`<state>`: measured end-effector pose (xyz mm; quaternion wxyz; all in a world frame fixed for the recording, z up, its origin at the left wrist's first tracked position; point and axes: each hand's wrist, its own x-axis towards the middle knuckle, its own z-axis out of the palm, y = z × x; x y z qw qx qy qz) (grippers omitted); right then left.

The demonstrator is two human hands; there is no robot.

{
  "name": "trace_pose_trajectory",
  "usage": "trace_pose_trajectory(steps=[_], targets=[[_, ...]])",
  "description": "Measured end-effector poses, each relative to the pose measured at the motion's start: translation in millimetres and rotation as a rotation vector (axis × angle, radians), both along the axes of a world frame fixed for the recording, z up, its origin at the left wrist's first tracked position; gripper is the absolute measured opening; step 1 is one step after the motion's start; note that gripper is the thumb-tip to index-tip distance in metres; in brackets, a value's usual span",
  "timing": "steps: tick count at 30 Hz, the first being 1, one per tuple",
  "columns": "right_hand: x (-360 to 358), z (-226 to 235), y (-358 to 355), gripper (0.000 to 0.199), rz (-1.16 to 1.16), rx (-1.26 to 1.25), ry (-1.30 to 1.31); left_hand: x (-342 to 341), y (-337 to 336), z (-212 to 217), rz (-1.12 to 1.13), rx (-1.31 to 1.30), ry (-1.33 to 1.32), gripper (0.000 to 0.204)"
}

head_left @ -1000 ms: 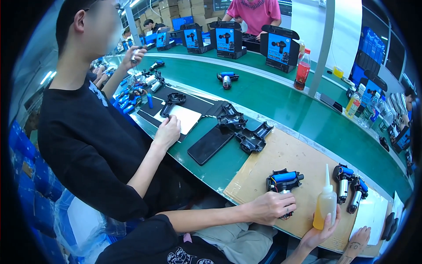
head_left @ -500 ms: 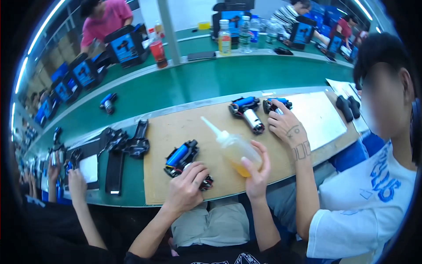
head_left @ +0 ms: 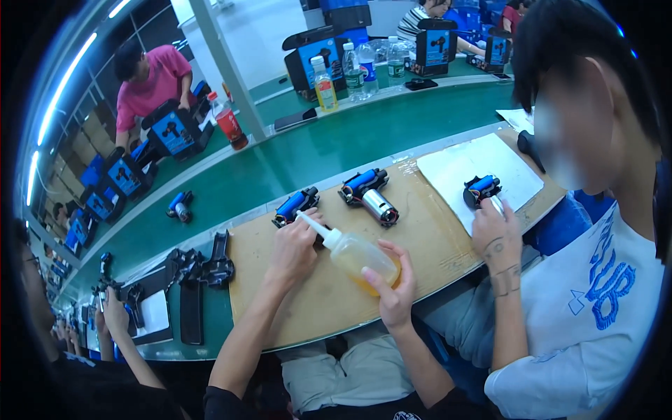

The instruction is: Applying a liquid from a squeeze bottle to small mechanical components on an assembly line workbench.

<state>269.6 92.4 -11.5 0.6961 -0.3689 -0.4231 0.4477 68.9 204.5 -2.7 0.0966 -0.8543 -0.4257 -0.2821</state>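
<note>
My left hand point(head_left: 295, 241) is closed over the silver end of a motor assembly with a blue battery-like cylinder point(head_left: 297, 204), at the far edge of the cardboard sheet point(head_left: 329, 301). My fingers hide much of its lower part. In my right hand point(head_left: 395, 290) is a clear squeeze bottle point(head_left: 362, 259) with yellow liquid, tilted so its long white nozzle points up and left, close to my left hand. Whether the nozzle touches anything cannot be made out. Just right of the held unit lies a second motor assembly point(head_left: 378, 201), blue cylinder and silver motor showing.
At right, a co-worker's hand point(head_left: 495, 227) holds a similar unit point(head_left: 483, 187) over a white sheet point(head_left: 448, 168). Black plastic housings point(head_left: 210, 269) lie left of the cardboard. Another unit point(head_left: 180, 205) sits on the green table; drink bottles point(head_left: 324, 84) stand beyond.
My left hand has moved the motor assembly away from me to the cardboard's far edge, beside the other one. The squeeze bottle has shifted slightly left and nearer me. The co-worker's unit is now over the white sheet.
</note>
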Motion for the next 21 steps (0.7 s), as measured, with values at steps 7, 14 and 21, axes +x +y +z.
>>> trace_pose_trajectory(steps=[7,14,21], targets=[[3.8,2.3,1.1,0.054,-0.02,-0.016,0.013,20.9,30.0,-4.3,-0.023,0.17,0.118,0.027],[5.2,0.0,3.0,0.056,-0.071,-0.017,-0.104,19.7,24.4,-2.0,-0.097,0.168,0.071,0.033],[-0.6,-4.1,5.5,0.054,-0.061,-0.03,-0.051,14.8,29.6,-9.9,-0.125,0.131,0.013,0.028]])
